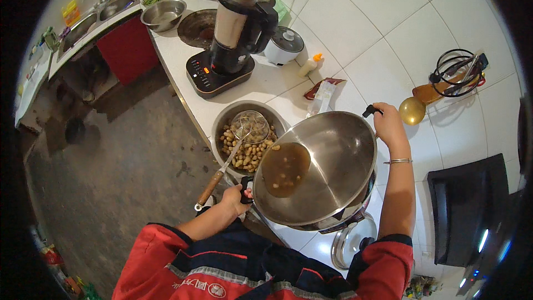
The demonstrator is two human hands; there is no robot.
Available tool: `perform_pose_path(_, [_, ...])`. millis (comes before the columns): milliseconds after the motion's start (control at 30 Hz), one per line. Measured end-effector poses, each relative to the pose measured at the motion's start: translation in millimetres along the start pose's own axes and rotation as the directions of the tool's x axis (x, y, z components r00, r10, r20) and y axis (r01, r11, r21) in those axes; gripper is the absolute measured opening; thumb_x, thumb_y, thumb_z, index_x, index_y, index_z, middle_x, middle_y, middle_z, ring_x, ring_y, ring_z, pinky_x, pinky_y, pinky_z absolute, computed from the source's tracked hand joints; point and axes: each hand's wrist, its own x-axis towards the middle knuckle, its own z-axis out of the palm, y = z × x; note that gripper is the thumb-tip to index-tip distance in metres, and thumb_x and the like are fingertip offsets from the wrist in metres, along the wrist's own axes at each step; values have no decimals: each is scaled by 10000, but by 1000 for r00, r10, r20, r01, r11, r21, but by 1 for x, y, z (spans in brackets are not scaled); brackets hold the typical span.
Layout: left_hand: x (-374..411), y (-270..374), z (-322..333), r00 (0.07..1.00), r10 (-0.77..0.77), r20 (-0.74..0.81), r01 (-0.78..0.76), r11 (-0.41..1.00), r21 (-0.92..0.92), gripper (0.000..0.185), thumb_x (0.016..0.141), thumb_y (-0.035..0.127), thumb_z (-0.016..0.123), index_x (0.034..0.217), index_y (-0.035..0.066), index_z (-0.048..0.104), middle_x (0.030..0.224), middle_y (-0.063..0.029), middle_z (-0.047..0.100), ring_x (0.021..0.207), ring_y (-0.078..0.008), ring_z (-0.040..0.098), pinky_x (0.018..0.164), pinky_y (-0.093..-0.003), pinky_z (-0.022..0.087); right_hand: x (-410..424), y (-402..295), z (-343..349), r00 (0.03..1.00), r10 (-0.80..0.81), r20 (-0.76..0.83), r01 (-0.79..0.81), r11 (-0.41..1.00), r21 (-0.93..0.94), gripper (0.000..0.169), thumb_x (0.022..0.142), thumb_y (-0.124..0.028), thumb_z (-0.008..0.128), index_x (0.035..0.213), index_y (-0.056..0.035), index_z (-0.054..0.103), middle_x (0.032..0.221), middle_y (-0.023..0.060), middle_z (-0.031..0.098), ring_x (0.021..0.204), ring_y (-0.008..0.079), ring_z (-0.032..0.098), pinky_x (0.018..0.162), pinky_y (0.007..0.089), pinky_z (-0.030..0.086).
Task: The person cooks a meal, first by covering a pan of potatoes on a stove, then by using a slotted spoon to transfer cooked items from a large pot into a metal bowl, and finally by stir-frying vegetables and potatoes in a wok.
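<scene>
My left hand (236, 200) and my right hand (388, 124) each grip a black side handle of a large stainless steel wok (333, 154). The wok tilts to the left, and brown liquid (287, 166) with a few small bits has pooled at its lower side. Directly left of its rim stands a steel basin (218, 125) of peanuts in their shells (246, 156). A wire skimmer (251, 127) lies on the peanuts, its wooden handle (210, 188) sticking out over the counter edge beside my left hand. The wok's rim overlaps the basin's right side.
A blender (233, 29) with a lit control base stands farther along the tiled counter. Near the wall are a small white cooker (285, 46), a squeeze bottle (309, 66) and a plastic packet (322, 96). A glass lid (354, 241) lies by my right elbow. Utensils (452, 79) hang on the wall.
</scene>
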Motion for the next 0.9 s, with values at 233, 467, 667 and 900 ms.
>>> perform_pose_path(233, [11,10,-4,992,-90,90,96,993,-69,174,951,164,337,936,4,401,731,-93,498,579,-170,470,507,-284,441,13,-31,-9,1000,13,18,-12,998,-58,301,788,-40,456,1026,56,614,935,258,627,815,341,630,742,382,494])
perform_pose_path(467, [3,5,9,997,-70,37,70,998,1,161,949,160,345,948,7,395,721,-93,485,588,-180,465,508,-292,435,2,-32,-19,977,197,79,-200,979,37,300,781,-43,453,1009,52,624,911,266,624,876,364,621,810,383,479])
perform_pose_path(667, [9,1,7,995,-87,57,87,996,-2,156,948,146,331,931,6,398,715,-95,480,573,-177,453,501,-291,432,6,13,-7,1000,-5,17,6,998,-64,312,792,-19,434,1044,81,589,896,221,647,505,238,606,469,339,496])
perform_pose_path(900, [-11,6,16,996,-80,34,80,997,26,169,943,136,321,908,-11,397,704,-91,474,564,-164,447,490,-283,430,20,-40,-13,997,61,47,-55,992,-116,280,782,-57,462,979,36,638,986,256,611,953,384,586,855,400,457])
